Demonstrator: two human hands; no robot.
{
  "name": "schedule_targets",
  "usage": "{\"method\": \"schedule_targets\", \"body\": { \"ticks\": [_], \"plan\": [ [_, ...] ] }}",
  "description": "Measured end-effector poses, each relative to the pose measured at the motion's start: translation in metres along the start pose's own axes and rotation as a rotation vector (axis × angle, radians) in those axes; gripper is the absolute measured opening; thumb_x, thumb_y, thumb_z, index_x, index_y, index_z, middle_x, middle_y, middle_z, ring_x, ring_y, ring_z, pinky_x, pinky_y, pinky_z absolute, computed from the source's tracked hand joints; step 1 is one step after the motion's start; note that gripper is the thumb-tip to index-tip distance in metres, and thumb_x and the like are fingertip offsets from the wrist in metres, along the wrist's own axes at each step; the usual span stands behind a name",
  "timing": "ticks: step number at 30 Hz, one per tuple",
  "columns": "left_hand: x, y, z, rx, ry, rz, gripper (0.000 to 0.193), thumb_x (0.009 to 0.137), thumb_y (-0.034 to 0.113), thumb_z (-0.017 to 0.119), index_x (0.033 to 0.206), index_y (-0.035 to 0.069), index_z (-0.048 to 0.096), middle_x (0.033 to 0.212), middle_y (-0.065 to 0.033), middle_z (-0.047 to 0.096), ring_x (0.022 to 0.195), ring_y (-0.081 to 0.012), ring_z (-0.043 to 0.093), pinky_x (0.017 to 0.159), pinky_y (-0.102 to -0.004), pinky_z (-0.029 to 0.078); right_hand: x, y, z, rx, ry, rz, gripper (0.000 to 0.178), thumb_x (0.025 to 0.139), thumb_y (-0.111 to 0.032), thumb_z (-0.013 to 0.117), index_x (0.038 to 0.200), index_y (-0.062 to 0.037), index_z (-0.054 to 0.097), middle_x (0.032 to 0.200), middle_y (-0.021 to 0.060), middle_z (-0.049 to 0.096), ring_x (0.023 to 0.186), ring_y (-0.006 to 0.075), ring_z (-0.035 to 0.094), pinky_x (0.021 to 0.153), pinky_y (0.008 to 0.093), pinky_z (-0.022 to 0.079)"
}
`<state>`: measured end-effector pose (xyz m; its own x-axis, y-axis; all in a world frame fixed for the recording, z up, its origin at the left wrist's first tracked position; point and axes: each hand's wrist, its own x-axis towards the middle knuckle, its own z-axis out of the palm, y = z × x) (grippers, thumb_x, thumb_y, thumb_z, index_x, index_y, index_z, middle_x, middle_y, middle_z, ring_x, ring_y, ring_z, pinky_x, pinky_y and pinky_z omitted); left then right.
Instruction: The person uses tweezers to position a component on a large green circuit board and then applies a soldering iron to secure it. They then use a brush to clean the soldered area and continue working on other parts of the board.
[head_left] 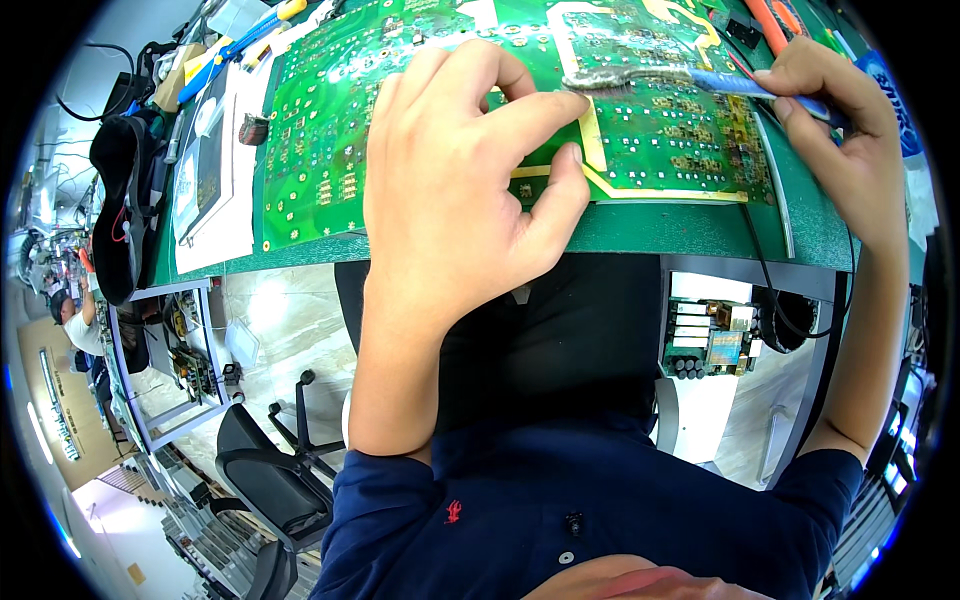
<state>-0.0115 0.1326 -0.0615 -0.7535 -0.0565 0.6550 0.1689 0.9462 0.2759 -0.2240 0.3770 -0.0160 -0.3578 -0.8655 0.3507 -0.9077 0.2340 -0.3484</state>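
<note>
A large green circuit board (315, 140), covered in small components and yellow strips, lies across the bench in front of me. My right hand (850, 130) pinches the blue handle of a brush (725, 82) between thumb and fingers. The brush lies nearly level over the board, its greyish bristles pointing left. Over the board's middle is my left hand (450, 180), back upward, with thumb and index finger apart and nothing seen between them. Its index fingertip is right by the bristle end; whether they touch I cannot tell. The other left fingers are partly hidden.
Left of the board, a white sheet (245, 190) lies on the green bench mat (660, 232). Tools with blue, yellow and orange handles lie along the back. A cable (765, 260) hangs off the front edge. A black chair (275, 470) stands lower left; another person (82, 325) is far left.
</note>
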Motion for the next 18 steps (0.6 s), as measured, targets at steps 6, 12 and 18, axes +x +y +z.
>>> {"method": "schedule_targets", "body": {
  "ticks": [6, 12, 18],
  "plan": [
    [-0.0007, -0.0014, 0.0019, 0.000, 0.019, 0.015, 0.028, 0.067, 0.012, 0.069, 0.094, 0.008, 0.076, 0.083, -0.0060, 0.056, 0.072, -0.0229, 0.049, 0.066, -0.0339, 0.038, 0.0033, -0.0015, 0.0022, 0.029, -0.027, 0.000, 0.020, 0.088, -0.001, 0.062, 0.107, -0.0009, 0.067, 0.108, 0.0066, 0.068, 0.103, 0.0151, 0.064, 0.097, 0.0300, 0.045],
    [-0.0014, -0.0009, 0.0013, 0.013, 0.007, 0.011, 0.028, 0.067, 0.013, 0.069, 0.094, 0.008, 0.076, 0.083, -0.0058, 0.056, 0.073, -0.0235, 0.049, 0.066, -0.0344, 0.039, 0.0013, 0.0003, 0.0051, 0.027, 0.000, -0.002, 0.019, 0.088, 0.000, 0.062, 0.106, -0.0009, 0.067, 0.108, 0.0061, 0.067, 0.103, 0.0149, 0.064, 0.096, 0.0296, 0.046],
    [0.0003, -0.0018, 0.0019, 0.002, 0.013, 0.019, 0.028, 0.067, 0.013, 0.069, 0.094, 0.009, 0.076, 0.083, -0.0059, 0.056, 0.074, -0.0237, 0.050, 0.067, -0.0347, 0.039, 0.0049, -0.0054, 0.0028, 0.052, -0.036, 0.021, 0.018, 0.088, 0.000, 0.063, 0.106, -0.0009, 0.068, 0.108, 0.0058, 0.067, 0.102, 0.0148, 0.063, 0.095, 0.0297, 0.046]
  ]
}}
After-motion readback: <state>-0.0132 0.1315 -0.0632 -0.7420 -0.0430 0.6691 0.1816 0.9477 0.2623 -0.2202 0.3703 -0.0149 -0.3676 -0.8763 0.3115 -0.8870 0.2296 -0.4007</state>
